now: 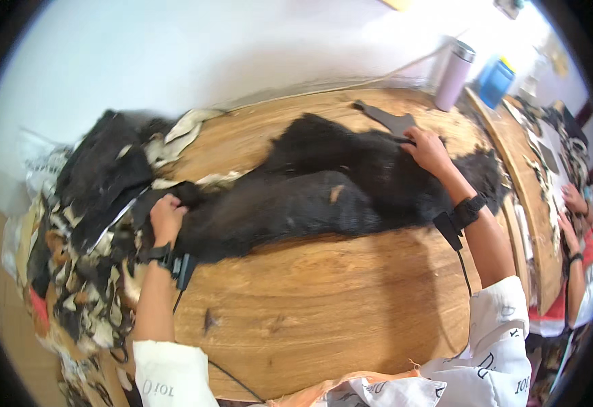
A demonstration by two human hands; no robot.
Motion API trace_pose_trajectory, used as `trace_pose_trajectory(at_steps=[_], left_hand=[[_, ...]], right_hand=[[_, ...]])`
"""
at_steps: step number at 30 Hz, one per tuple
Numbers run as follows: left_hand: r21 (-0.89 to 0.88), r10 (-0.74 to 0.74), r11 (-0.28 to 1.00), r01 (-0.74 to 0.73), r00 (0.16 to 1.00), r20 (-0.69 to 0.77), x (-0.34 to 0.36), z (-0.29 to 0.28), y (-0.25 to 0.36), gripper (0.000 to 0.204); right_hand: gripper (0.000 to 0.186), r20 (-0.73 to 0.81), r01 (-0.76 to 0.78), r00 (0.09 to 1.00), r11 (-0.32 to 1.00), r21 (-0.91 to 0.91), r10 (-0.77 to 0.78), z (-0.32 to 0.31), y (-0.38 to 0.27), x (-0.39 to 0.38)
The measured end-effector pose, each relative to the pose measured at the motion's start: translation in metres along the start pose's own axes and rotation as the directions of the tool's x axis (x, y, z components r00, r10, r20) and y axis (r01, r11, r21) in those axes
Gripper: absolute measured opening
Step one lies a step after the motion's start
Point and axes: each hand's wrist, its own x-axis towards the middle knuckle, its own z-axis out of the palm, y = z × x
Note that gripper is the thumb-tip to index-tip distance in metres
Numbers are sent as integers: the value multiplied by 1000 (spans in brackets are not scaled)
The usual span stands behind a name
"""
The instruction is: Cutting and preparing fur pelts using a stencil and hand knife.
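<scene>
A long black fur pelt [296,203] stretches across the wooden table, with a small tan patch near its middle. At its left end my left hand [167,218] is closed, fingers curled on the fur. My right hand [428,152] pinches the far edge of the pelt toward the right. Just beyond those fingers lies a flat dark grey piece [388,119] with a narrow end; whether the fingertips touch it I cannot tell. Both wrists wear black straps with small cabled devices.
Left of the pelt are a folded dark fur [103,173] and a heap of fur scraps [89,292]. Pale strips [184,136] lie behind. A lilac flask [455,76] and a blue bottle [496,83] stand at the back right. Another person's hands [570,214] are at the far right.
</scene>
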Motion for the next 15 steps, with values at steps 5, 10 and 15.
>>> trace_pose_trajectory(at_steps=[5,10,15], left_hand=[[-31,-38,999,37,999,-29,0,-9,-1,15],[-39,-128,991,125,985,-116,10,-46,-9,15],[-11,-131,991,133,961,-242,17,-119,-68,15]], right_hand=[[21,113,-70,990,994,-89,80,34,2,0],[16,187,-54,980,996,-74,67,45,16,9],[13,-189,115,975,993,-18,-116,55,-38,28]])
